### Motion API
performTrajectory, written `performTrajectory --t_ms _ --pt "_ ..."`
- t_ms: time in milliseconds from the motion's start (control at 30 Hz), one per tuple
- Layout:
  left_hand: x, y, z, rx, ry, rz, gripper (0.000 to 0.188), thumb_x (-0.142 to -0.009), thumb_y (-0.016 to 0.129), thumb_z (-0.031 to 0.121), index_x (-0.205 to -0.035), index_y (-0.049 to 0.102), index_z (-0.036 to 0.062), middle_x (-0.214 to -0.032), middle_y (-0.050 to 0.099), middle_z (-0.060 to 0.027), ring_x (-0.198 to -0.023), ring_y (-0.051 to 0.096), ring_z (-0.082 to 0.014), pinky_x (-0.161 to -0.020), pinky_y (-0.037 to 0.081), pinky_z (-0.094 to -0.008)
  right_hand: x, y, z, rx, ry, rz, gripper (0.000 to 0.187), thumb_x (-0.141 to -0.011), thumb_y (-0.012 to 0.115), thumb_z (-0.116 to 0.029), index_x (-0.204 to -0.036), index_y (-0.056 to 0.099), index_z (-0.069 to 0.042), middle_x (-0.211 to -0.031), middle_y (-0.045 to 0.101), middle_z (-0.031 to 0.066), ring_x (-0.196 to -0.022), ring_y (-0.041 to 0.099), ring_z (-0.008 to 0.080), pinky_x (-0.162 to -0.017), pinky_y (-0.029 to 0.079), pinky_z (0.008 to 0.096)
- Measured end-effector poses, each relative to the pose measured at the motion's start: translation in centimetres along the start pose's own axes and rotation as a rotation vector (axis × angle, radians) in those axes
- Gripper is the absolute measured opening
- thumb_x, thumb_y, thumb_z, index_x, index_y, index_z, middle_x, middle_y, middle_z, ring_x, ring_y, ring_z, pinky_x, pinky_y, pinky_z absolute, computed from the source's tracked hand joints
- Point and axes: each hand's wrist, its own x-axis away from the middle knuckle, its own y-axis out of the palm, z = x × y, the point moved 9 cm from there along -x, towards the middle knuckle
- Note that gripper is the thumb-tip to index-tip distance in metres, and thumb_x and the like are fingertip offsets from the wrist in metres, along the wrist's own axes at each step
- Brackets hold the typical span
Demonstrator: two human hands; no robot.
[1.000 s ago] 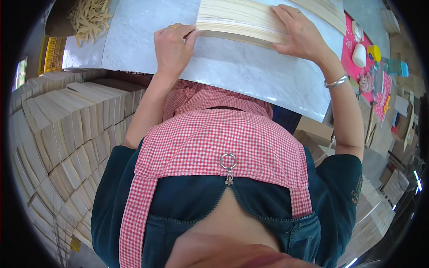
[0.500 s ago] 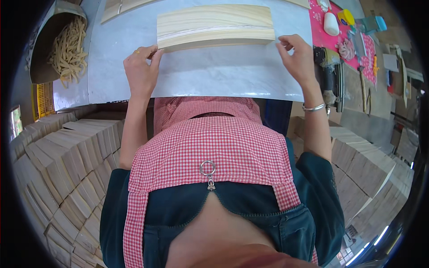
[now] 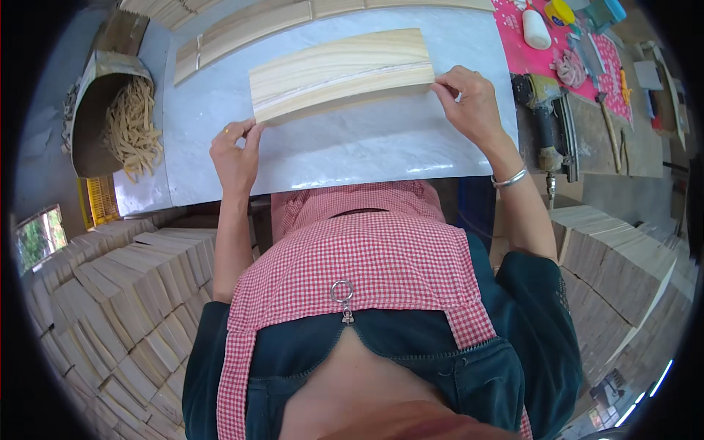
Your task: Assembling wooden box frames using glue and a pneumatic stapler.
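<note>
A pale wooden board with a lighter streak along its length lies slantwise over the white tabletop. Its near long edge casts a shadow and seems raised a little. Thumb and fingers of my left hand pinch the near left corner. At the near right corner, my right hand has its thumb and forefinger closed on the board's end; a metal bangle circles that wrist.
More wooden boards lie along the table's far side. A container of thin wood strips stands at left. At right are a white bottle, a yellow-lidded jar and an air tool. Stacked wood pieces flank me.
My right hand has come in from beside the board and closed on its near right corner. The board now slants, right end farther away. The whole view has shifted, showing more of the far side.
</note>
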Motion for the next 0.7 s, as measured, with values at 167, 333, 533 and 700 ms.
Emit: performTrajectory --t_ms 167,333,533,700 --pt "0.3 -0.7 -0.5 -0.248 -0.19 -0.363 0.025 -0.079 0.08 0.012 -0.099 0.075 -0.0026 -0.079 0.072 -0.0095 -0.064 0.061 -0.0217 -0.064 0.05 -0.031 -0.4 -0.4 0.3 0.045 0.033 -0.13 0.007 -0.085 0.07 -0.003 -0.089 0.073 0.001 -0.078 0.066 0.0053 -0.062 0.054 0.0162 -0.061 0.046 0.0283" --pt "-5.2 0.8 6.3 -0.394 0.007 -0.44 0.032 -0.075 0.084 0.026 -0.095 0.07 0.005 -0.1 0.073 -0.0059 -0.086 0.064 -0.0231 -0.083 0.049 -0.0358 -2.1 -0.7 2.1 -0.116 0.124 0.107 0.009 -0.086 0.07 -0.007 -0.091 0.074 0.0 -0.081 0.067 0.0059 -0.065 0.057 0.0166 -0.063 0.049 0.028" --pt "-5.2 11.9 16.9 -0.16 0.665 -0.35 0.05 -0.063 0.088 0.042 -0.087 0.059 0.0096 -0.142 0.055 -0.0171 -0.127 0.052 -0.0341 -0.112 0.032 -0.0514 -4.7 2.0 2.3 -0.126 0.252 0.291 0.016 -0.086 0.07 -0.017 -0.084 0.073 -0.002 -0.084 0.067 0.0099 -0.067 0.063 0.0222 -0.063 0.051 0.0335" --pt "-5.9 15.9 16.0 -0.122 0.526 -0.494 0.046 -0.064 0.087 0.034 -0.085 0.056 0.0095 -0.145 0.052 -0.0177 -0.125 0.05 -0.0351 -0.11 0.033 -0.0452 -4.7 2.7 3.0 -0.094 0.318 0.27 0.015 -0.085 0.07 -0.017 -0.082 0.072 -0.002 -0.084 0.066 0.0103 -0.067 0.063 0.0221 -0.062 0.051 0.0343"
